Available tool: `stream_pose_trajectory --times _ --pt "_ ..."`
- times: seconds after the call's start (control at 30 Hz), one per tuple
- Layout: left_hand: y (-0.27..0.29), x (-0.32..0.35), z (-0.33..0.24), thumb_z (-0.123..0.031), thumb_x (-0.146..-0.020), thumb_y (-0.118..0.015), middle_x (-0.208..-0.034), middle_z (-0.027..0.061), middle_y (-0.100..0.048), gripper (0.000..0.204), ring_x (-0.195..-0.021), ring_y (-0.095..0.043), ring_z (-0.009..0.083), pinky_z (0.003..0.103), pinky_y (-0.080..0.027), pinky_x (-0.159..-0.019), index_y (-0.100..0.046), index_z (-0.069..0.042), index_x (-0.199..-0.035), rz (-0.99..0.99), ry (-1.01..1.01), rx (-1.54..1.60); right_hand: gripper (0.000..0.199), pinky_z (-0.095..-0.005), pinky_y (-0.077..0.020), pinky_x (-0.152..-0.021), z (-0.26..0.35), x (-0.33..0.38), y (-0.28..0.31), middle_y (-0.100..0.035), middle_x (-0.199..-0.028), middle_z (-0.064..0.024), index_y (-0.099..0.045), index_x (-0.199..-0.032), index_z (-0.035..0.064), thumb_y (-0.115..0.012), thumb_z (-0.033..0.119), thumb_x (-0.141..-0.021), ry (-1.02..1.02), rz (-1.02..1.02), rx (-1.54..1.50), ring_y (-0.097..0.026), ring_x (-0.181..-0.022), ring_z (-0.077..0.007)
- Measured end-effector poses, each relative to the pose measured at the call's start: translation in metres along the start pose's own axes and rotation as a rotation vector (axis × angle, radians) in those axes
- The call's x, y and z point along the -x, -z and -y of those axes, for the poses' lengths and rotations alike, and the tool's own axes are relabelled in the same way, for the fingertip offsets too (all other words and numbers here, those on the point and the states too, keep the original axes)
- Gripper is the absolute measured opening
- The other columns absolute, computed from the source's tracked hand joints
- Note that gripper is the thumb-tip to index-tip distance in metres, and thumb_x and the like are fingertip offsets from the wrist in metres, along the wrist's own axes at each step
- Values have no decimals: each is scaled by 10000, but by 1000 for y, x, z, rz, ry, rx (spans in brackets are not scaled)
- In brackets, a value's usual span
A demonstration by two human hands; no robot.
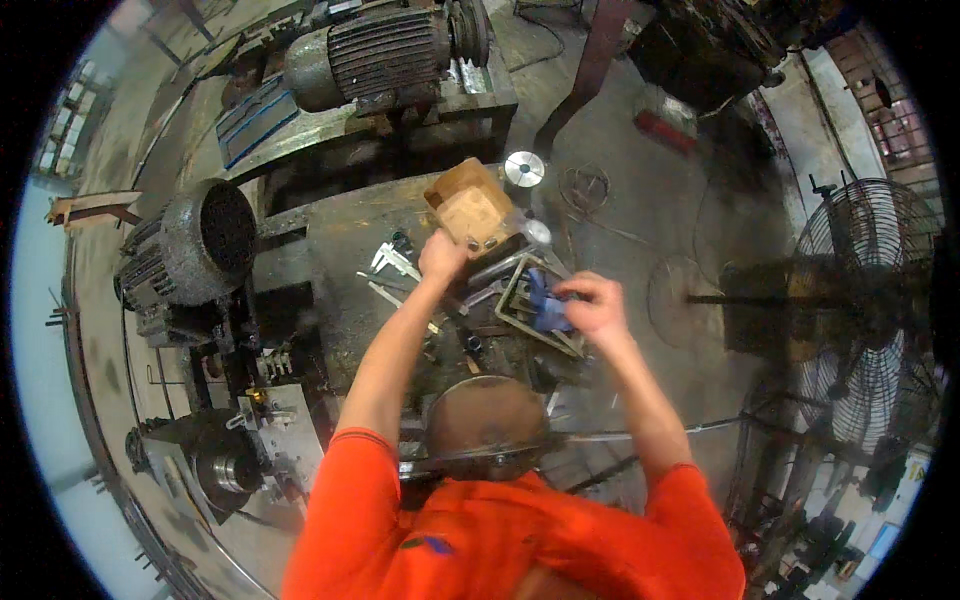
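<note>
Grease-darkened workshop floor [650, 215] surrounds a cluttered, grimy bench [340, 240], on which a cardboard box [470, 200] serves as the landmark. Nearest the person in the orange shirt [520, 530], a brown round-topped piece [487, 415] sits well on the near side of the box. To the right of the box and a little nearer, the right hand [597, 308] has its fingers bent and drawn together on a blue bundle [548, 305], perhaps cloth, inside a metal-rimmed tray [512, 286]; the bundle's long axis runs roughly from near to far. At the box's near left corner, the left hand [442, 256] is curled over the cardboard, nearly closed, gripping its edge; the thumb cannot be made out. The box's uncovered top faces upward, its long axis slanting from far left to near right, and small dark round parts [481, 243] lie at its near end. Just left of the box is a caliper [396, 261]; against its right side lies one silvery disc [538, 232], with a larger disc [524, 169] just past its far right corner. Well left of the box stands a dark motor [205, 240], far to its right a caged fan [865, 310], and beyond it a large finned motor [375, 60].
</note>
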State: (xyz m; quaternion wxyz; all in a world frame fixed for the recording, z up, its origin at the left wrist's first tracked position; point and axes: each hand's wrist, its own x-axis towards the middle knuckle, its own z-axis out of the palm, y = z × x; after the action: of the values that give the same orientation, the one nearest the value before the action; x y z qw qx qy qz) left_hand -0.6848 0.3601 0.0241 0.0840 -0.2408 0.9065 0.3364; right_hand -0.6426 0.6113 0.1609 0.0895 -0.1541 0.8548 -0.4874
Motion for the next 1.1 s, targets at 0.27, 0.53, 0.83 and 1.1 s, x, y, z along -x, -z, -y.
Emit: stream_pose_trajectory --times 0.27,0.53,0.83,1.1 --pt "106 -16 54 -258 -717 -594 -828 237 -617 306 -815 -607 369 461 -480 -708 -598 8 -868 -114 -16 -41 271 -296 -458 -643 -12 -2 3 -624 -753 -157 -668 -812 13 -558 124 -590 -92 22 38 -612 -706 -255" --pt "196 -12 130 -182 -709 -596 -995 171 -618 332 -941 -589 331 422 -476 -783 -571 -42 -1009 -60 221 -405 275 -295 -451 -572 -7 -26 -36 -618 -690 -168 -676 -825 25 -562 146 -605 -120 103 18 -596 -594 -213" --pt "214 -8 179 -198 -690 -634 -764 150 -642 310 -567 -630 279 392 -500 -553 -567 -45 -951 -110 45 -549 275 -296 -454 -577 -11 -17 -23 -622 -713 -160 -667 -811 6 -569 140 -591 -105 57 62 -597 -613 -212" --pt "185 -10 178 -234 -645 -681 -962 175 -626 387 -919 -595 334 424 -481 -770 -591 -60 -979 12 208 -385 279 -280 -446 -575 -8 -4 -19 -616 -703 -165 -663 -828 -3 -567 130 -602 -157 59 -5 -593 -614 -209"
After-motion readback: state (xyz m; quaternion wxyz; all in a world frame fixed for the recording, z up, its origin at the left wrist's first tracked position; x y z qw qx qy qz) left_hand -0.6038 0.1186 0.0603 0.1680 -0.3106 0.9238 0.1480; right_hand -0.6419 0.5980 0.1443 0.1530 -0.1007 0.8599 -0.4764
